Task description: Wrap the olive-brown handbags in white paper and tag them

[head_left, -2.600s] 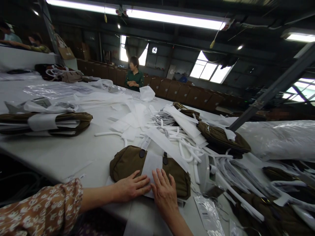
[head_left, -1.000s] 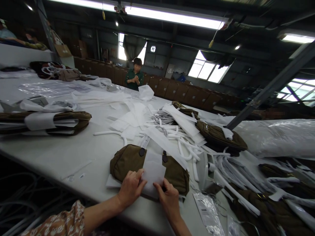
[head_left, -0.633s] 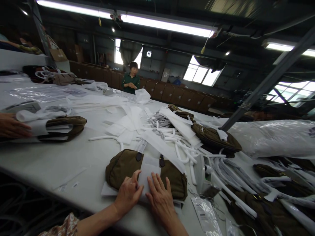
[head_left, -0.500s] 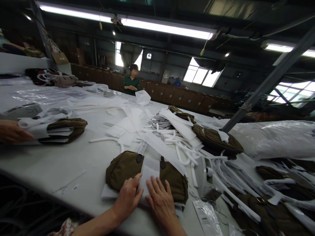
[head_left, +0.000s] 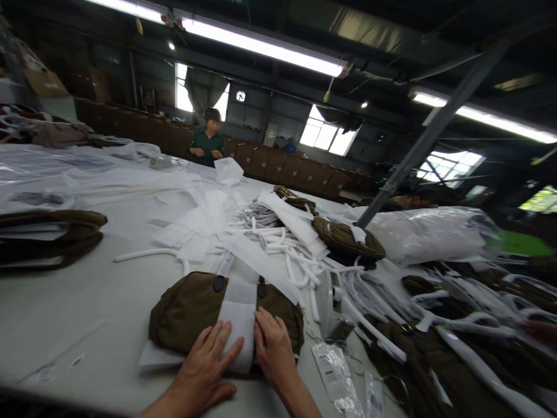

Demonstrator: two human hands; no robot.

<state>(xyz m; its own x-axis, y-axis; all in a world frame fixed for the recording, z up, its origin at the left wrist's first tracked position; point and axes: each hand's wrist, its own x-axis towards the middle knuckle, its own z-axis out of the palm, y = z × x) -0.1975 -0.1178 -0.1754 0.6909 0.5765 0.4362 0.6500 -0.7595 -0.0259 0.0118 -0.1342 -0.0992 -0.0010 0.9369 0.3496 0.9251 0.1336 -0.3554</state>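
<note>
An olive-brown handbag (head_left: 185, 310) lies in front of me on the white table, with a white foam strip (head_left: 239, 299) wrapped over its middle between two dark leather tabs. My left hand (head_left: 206, 360) is open, its spread fingers lying flat on the foam strip and the bag's lower front. Along the strip's right edge, my right hand (head_left: 274, 345) rests with its fingers stretched out against the bag. A white sheet (head_left: 159, 357) sticks out from under the bag's left end. Behind the bag, a paper label (head_left: 225, 264) and another foam strip (head_left: 263, 267) lie across its top.
White padded tubes (head_left: 300, 264) and foam sheets (head_left: 202, 217) are heaped beyond the bag. More olive bags lie left (head_left: 82, 226) and right (head_left: 348, 235). A tape dispenser (head_left: 335, 313) stands to the right, near a slanted metal post (head_left: 418, 139). A person in green (head_left: 208, 142) stands across the table.
My left hand has flattened from a curled grip onto the foam strip; my right has shifted to the strip's right edge. The view has swung right, and the other person's hand at left is gone.
</note>
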